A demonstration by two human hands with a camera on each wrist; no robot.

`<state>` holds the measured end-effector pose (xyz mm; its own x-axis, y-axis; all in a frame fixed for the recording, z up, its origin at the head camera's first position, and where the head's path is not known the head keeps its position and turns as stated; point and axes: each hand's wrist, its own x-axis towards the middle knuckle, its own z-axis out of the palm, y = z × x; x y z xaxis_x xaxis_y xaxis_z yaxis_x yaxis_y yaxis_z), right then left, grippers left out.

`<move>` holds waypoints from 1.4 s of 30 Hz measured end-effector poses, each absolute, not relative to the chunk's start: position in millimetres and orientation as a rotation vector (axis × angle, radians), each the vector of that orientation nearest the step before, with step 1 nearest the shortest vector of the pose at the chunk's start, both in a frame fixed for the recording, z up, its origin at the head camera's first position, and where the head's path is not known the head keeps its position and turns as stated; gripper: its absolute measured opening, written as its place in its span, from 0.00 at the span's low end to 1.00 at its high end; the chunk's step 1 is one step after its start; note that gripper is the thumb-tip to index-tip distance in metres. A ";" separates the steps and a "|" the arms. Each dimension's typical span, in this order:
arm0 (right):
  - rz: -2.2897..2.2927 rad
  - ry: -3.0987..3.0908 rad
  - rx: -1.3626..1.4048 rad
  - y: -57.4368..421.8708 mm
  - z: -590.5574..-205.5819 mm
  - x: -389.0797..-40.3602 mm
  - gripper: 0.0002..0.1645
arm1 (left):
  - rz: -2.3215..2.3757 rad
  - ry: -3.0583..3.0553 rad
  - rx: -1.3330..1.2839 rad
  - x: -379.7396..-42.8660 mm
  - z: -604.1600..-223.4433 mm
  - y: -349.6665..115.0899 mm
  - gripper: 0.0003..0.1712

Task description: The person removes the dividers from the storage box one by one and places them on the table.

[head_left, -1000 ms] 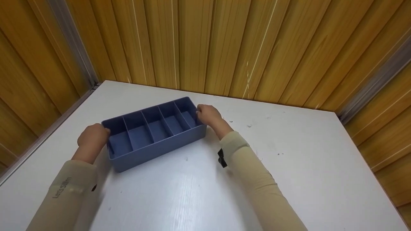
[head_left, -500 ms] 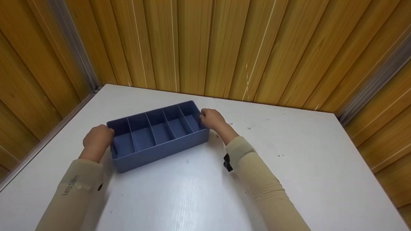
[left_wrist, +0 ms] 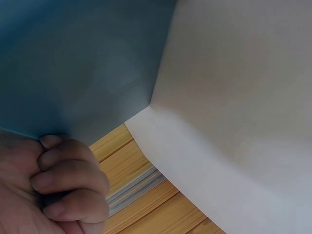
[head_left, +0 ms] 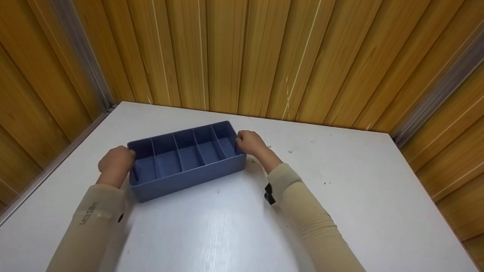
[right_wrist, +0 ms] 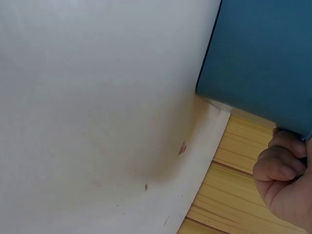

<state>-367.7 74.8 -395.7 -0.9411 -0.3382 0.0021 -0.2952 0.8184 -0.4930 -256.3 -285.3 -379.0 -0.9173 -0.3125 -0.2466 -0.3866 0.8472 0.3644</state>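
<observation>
A blue divided storage box (head_left: 193, 179) with several compartments lies slantwise on the white table, its right end farther back. Nothing shows inside its compartments. My left hand (head_left: 116, 162) grips the rim of the left end with curled fingers. At the opposite end my right hand (head_left: 251, 143) pinches the rim. In the left wrist view, the fingers (left_wrist: 73, 180) curl at the edge of the blue end wall (left_wrist: 92, 73). The right wrist view has the curled right fingers (right_wrist: 280, 158) at the edge of the box's other end wall (right_wrist: 263, 58).
The white table (head_left: 340, 211) carries small chips and dark marks to the right of the box. Wood-look panels (head_left: 257, 56) rise behind it and at both sides, with grey metal strips (head_left: 85, 56) in the corners. Both forearms wear beige sleeves (head_left: 321, 226).
Over the second, the box and both hands have shifted slightly right and nearer in the head view, mostly in the first half. Both hands keep their grip, and the head view has tilted slightly.
</observation>
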 end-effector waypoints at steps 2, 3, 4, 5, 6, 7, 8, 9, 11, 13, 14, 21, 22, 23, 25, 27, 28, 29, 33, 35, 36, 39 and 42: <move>-0.789 2.900 -0.514 74.1 -398.2 -367.3 0.16 | 0.607 2.837 -0.565 -256.7 -380.4 -286.9 0.31; -0.801 2.894 -0.514 73.8 -399.1 -366.9 0.16 | 0.604 2.833 -0.578 -257.2 -381.0 -287.3 0.31; -0.813 2.890 -0.514 74.0 -400.0 -366.6 0.16 | 0.602 2.830 -0.591 -258.0 -381.4 -287.1 0.31; -0.826 2.886 -0.513 74.6 -400.6 -366.2 0.16 | 0.602 2.832 -0.594 -258.9 -381.6 -286.9 0.31; -0.836 2.889 -0.515 75.8 -400.8 -365.8 0.16 | 0.598 2.832 -0.599 -260.3 -381.9 -286.0 0.31; -0.845 2.891 -0.517 77.2 -400.8 -365.3 0.15 | 0.591 2.834 -0.600 -261.9 -382.0 -284.9 0.31; -0.855 2.893 -0.516 78.7 -400.8 -364.9 0.15 | 0.584 2.838 -0.601 -263.5 -382.0 -283.5 0.32; -0.862 2.895 -0.513 80.5 -400.5 -364.4 0.14 | 0.578 2.839 -0.602 -265.3 -381.8 -282.0 0.31; -0.873 2.893 -0.505 83.8 -400.2 -363.3 0.13 | 0.568 2.848 -0.602 -268.2 -381.5 -278.8 0.31; -0.887 2.883 -0.491 86.2 -399.8 -362.1 0.13 | 0.561 2.866 -0.608 -270.4 -381.3 -276.0 0.30; -0.891 2.879 -0.480 87.0 -399.6 -361.4 0.13 | 0.553 2.879 -0.605 -271.4 -381.2 -274.9 0.29; -0.895 2.893 -0.381 92.0 -401.4 -353.0 0.17 | 0.487 2.977 -0.572 -278.0 -384.3 -265.4 0.28; -0.899 2.892 -0.369 92.5 -402.0 -351.6 0.17 | 0.489 2.984 -0.575 -278.7 -385.5 -264.4 0.29; -0.904 2.891 -0.359 92.9 -402.8 -350.5 0.17 | 0.487 2.989 -0.575 -279.2 -386.6 -263.6 0.28; -0.916 2.882 -0.345 93.3 -403.9 -348.6 0.17 | 0.512 3.000 -0.598 -279.8 -388.6 -262.9 0.29; -0.917 2.872 -0.339 93.0 -404.5 -347.5 0.17 | 0.534 3.012 -0.611 -280.1 -390.1 -263.5 0.29; -0.911 2.871 -0.337 93.5 -404.5 -346.8 0.18 | 0.540 3.019 -0.614 -280.7 -390.5 -263.4 0.30; -0.904 2.867 -0.339 93.8 -404.5 -346.3 0.19 | 0.549 3.025 -0.618 -281.2 -391.0 -263.4 0.30; -0.858 2.854 -0.352 95.7 -404.8 -344.4 0.21 | 0.580 3.031 -0.623 -282.7 -392.4 -263.5 0.31; -0.860 2.846 -0.349 97.7 -404.6 -343.0 0.21 | 0.587 3.026 -0.616 -284.0 -393.0 -262.7 0.31; -0.861 2.843 -0.345 98.8 -404.4 -342.1 0.21 | 0.586 3.021 -0.610 -284.8 -393.2 -262.0 0.32; -0.874 2.844 -0.323 103.4 -403.3 -339.8 0.21 | 0.578 3.012 -0.601 -288.0 -392.8 -258.6 0.32; -0.886 2.844 -0.313 107.3 -402.1 -337.8 0.22 | 0.561 3.010 -0.594 -291.4 -391.5 -254.7 0.33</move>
<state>-337.8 107.3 -402.1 -0.9676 -0.2404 -0.0773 -0.1539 0.8041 -0.5742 -291.4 -254.7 -391.5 -0.9272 -0.3635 -0.0907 -0.3717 0.8627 0.3429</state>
